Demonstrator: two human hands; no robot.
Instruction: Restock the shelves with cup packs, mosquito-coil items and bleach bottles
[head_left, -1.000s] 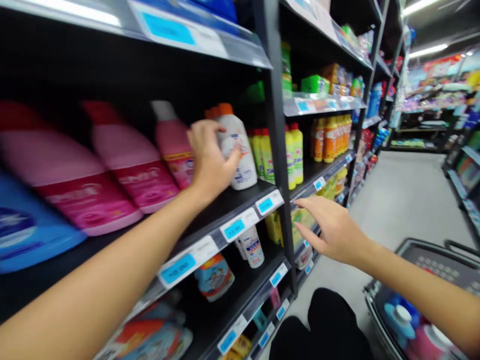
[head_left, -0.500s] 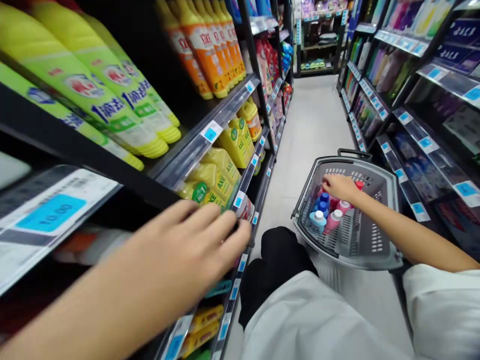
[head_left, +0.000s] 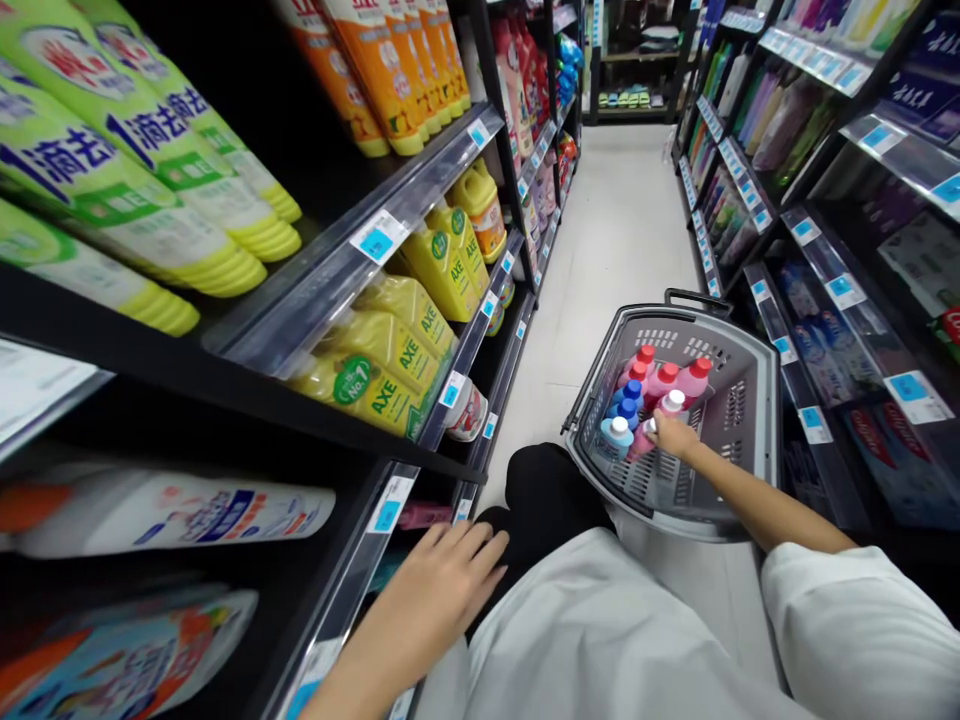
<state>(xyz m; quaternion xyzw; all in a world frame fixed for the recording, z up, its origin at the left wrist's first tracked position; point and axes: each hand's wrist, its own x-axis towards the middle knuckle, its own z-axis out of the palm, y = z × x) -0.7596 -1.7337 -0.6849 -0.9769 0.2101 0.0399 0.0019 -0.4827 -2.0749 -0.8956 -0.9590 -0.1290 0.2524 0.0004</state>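
Note:
Inside the grey shopping basket (head_left: 763, 440), my right hand (head_left: 675, 437) has its fingers closed at the white cap of a pink bottle (head_left: 640, 443). Close around it stand a light blue bottle (head_left: 616, 440) with a white cap, blue bottles (head_left: 628, 408) with blue caps, and several pink bottles with red caps, one a larger pink bottle (head_left: 694, 380). Another pink bottle's white cap (head_left: 673, 401) shows just behind my fingers. My left hand (head_left: 454, 575) hangs empty beside my knee and the left shelf edge, its fingers loosely stretched out.
Left shelves hold yellow AXE bottles (head_left: 379, 375), orange bottles (head_left: 382, 80), green bottles (head_left: 157, 150) and a white bottle (head_left: 180, 510) lying on its side. Toothpaste boxes (head_left: 904, 440) and other packs line the right shelves. The pale aisle floor (head_left: 630, 215) runs between them.
My left hand has dropped from the shelf front toward my knee. In the basket, my right hand has shifted from the far-left bottles nearer to me, onto the white-capped pink bottle.

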